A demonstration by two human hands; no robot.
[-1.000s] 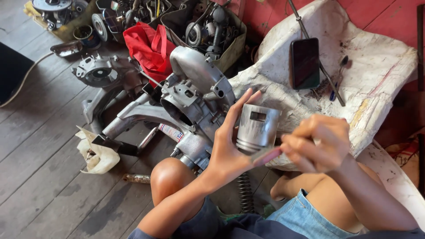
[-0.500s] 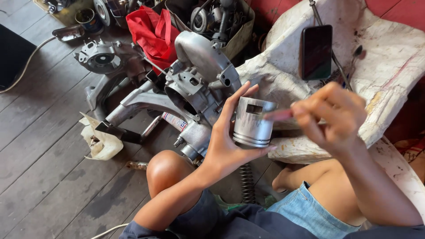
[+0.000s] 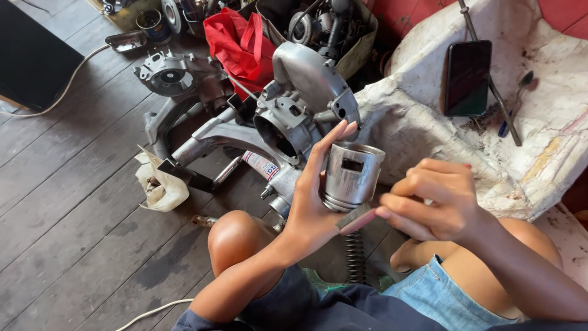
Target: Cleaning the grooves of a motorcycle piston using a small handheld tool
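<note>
My left hand (image 3: 313, 199) cradles a grey metal piston (image 3: 350, 176), open end tilted up, with a rectangular slot in its skirt facing me. My right hand (image 3: 436, 199) pinches a small brush (image 3: 355, 218) with a pink handle, its bristles touching the lower edge of the piston. Both hands hover over my bent knees (image 3: 236, 236). Just behind the piston lies a bare aluminium engine case (image 3: 294, 104) on the wooden floor.
A dark phone (image 3: 467, 78) and a long screwdriver (image 3: 490, 79) rest on a stained white cloth (image 3: 429, 129) at right. A red bag (image 3: 240, 46), a crate of parts (image 3: 334, 27), another engine casing (image 3: 168, 73), a crumpled rag (image 3: 160, 187) and a coil spring (image 3: 355, 257) lie around.
My right hand has dropped from beside the piston's upper side to its lower edge, bringing the brush with it. The left hand keeps the piston in about the same place.
</note>
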